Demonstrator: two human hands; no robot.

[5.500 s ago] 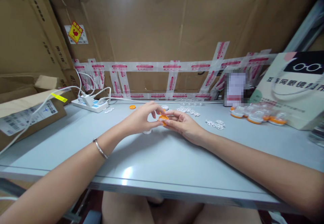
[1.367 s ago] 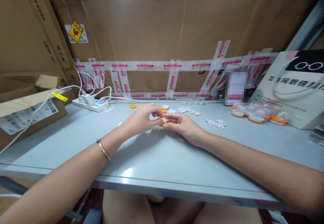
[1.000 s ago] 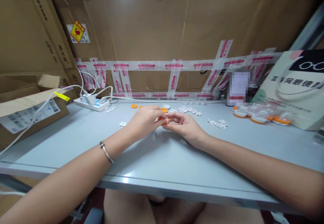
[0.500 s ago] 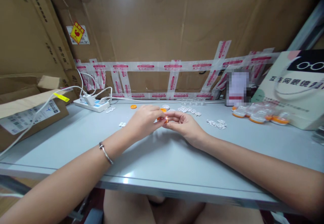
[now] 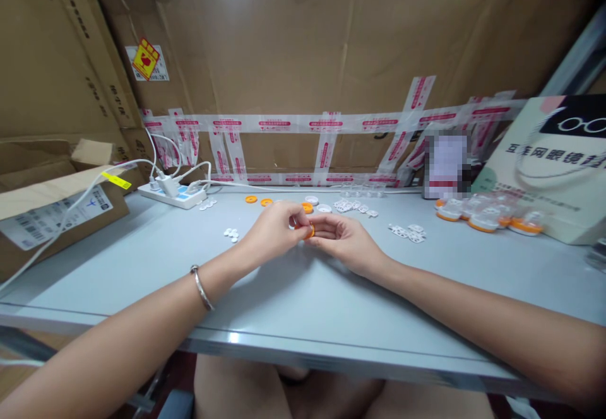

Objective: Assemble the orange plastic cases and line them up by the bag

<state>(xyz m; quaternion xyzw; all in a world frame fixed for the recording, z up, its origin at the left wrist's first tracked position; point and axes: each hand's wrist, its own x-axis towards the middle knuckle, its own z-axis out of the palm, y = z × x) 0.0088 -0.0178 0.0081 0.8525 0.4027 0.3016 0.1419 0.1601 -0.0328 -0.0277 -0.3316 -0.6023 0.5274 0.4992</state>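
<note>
In the head view, my only one, I have both hands close together over the grey table (image 5: 341, 324), near its middle. The left hand (image 5: 279, 230) has its thumb and fingers pinched on an orange cap (image 5: 310, 232); the right hand (image 5: 350, 243) meets it from the other side, thumb below and fingertips above, so the cap sits clamped between the two. Fingers cover most of it, and I cannot tell what is inside it. A metal bangle (image 5: 202, 288) circles the left wrist.

Just beyond the fingers I see an orange ring (image 5: 307, 207) with a white ring (image 5: 324, 209) beside it. Two more orange pieces (image 5: 251, 199) lie farther left. Small white discs (image 5: 231, 235) rest beside the left hand, and patterned white plates (image 5: 408, 233) lie to the right of the right hand. Far right, a cluster of orange-rimmed pieces with clear tops (image 5: 483, 214) stands before a paper bag (image 5: 544, 166).

At the back left I have a power strip (image 5: 177, 198) with white cables plugged in, next to an open carton (image 5: 61, 207). A large taped cardboard sheet (image 5: 265, 59) rises behind everything.
</note>
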